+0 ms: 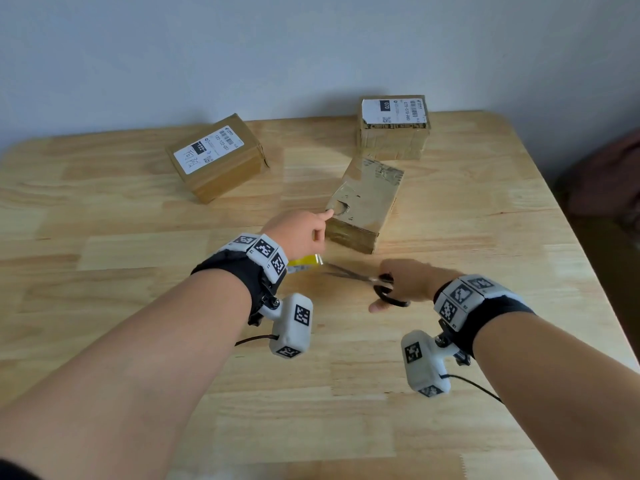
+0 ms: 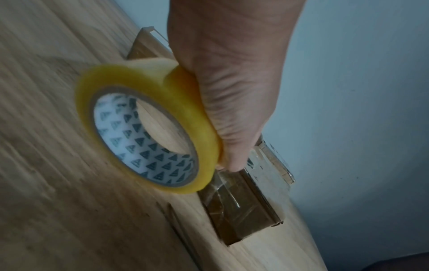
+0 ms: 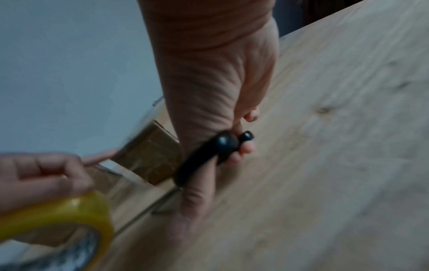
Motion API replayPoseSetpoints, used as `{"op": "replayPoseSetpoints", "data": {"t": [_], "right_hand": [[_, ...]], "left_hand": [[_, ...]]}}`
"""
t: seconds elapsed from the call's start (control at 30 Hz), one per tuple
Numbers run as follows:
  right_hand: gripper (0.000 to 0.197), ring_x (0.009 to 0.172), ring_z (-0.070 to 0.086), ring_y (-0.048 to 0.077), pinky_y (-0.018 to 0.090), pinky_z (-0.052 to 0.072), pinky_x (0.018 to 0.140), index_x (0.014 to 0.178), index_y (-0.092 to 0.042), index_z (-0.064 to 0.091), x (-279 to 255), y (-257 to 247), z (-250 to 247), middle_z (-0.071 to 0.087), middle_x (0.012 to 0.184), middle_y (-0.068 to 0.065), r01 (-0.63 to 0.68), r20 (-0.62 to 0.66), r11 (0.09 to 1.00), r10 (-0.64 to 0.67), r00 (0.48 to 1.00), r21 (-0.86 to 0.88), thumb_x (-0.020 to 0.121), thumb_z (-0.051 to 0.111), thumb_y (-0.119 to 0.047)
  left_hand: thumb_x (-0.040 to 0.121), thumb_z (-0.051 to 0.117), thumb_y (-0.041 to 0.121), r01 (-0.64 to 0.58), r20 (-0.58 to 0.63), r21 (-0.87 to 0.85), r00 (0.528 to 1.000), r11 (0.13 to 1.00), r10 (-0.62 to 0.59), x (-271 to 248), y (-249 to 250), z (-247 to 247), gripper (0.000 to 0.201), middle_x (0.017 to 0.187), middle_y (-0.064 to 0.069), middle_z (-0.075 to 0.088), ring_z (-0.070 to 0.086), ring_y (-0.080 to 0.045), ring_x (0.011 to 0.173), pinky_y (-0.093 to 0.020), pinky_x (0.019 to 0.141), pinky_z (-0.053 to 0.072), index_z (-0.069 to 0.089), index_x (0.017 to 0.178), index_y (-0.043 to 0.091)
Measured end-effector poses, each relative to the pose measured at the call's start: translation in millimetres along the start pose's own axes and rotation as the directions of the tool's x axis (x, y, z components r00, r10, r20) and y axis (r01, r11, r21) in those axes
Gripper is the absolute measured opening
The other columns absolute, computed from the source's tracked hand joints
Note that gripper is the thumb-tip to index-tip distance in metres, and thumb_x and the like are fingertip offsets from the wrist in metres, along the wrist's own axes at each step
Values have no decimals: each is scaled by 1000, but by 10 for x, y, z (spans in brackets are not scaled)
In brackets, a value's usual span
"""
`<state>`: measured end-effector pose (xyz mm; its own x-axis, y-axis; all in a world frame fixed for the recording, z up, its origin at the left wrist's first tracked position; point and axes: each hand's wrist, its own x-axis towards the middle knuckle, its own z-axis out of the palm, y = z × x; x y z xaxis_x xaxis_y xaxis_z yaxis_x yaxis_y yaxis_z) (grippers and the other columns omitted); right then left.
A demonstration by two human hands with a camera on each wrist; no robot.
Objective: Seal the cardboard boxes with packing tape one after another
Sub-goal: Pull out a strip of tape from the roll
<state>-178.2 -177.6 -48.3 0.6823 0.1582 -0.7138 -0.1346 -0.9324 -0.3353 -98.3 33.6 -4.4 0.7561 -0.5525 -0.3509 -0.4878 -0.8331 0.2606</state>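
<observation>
the box [image 1: 363, 206] being taped lay near the middle of the desk [image 1: 104, 202], clear tape across its near end. the left hand [image 1: 299, 233] gripped the yellow tape roll [image 2: 148, 128], forefinger touching the box. the right hand [image 1: 408, 284] held black-handled scissors [image 1: 367, 280], blades toward the roll. two labelled boxes [image 1: 218, 157] [image 1: 394, 128] sat near the far edge.

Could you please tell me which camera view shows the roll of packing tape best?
The left wrist view: the tape roll fills it, printed core visible. The right wrist view shows a blurred corner part; the head view only a yellow sliver under the left hand.
</observation>
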Motion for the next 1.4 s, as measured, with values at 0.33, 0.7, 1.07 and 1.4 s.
{"op": "replayPoseSetpoints", "data": {"t": [0.33, 0.7, 1.07, 1.4], "right_hand": [[55, 109, 52, 24, 30, 43, 74, 139, -22, 42, 91, -79, 222, 52, 123, 3, 0, -305, 988, -47, 951, -153, 88, 63, -28], [60, 143, 21, 27, 42, 11, 117, 148, -8, 26, 274, -715, -312, 22, 155, 11, -13, -613, 942, -208, 762, -335, 102, 26, -47], [68, 147, -13, 21, 38, -8, 119, 150, -12, -17, 711, -693, -313, -16, 160, 4, -66, -515, 884, -207, 832, -462, 103, 28, -35], [99, 146, -18, 20, 35, -15, 115, 138, -14, -37, 671, -523, -323, -35, 147, 2, 41, -367, 721, -399, 840, -691, 97, 52, -30]], "left_hand": [[90, 54, 22, -26, -44, -135, 999, 990, 21, -53, -17, -27, 18, 151, 15, 34, 28, -7, 33, -19, 42, 29, 54, 74, 14], [90, 56, 23, 49, -235, -414, 959, 909, -158, -160, -321, -38, 20, 148, 14, 39, 27, -6, 31, -33, 51, 46, 52, 72, 17], [90, 56, 24, 109, -162, -420, 968, 901, -193, -106, -556, 22, 18, 147, 15, 40, 26, -7, 28, -23, 46, 35, 53, 75, 15], [92, 56, 21, 103, -165, -531, 961, 841, -222, -114, -490, 15, 12, 136, 4, 53, 44, -12, 127, -23, 101, 26, 64, 86, 16]]}}
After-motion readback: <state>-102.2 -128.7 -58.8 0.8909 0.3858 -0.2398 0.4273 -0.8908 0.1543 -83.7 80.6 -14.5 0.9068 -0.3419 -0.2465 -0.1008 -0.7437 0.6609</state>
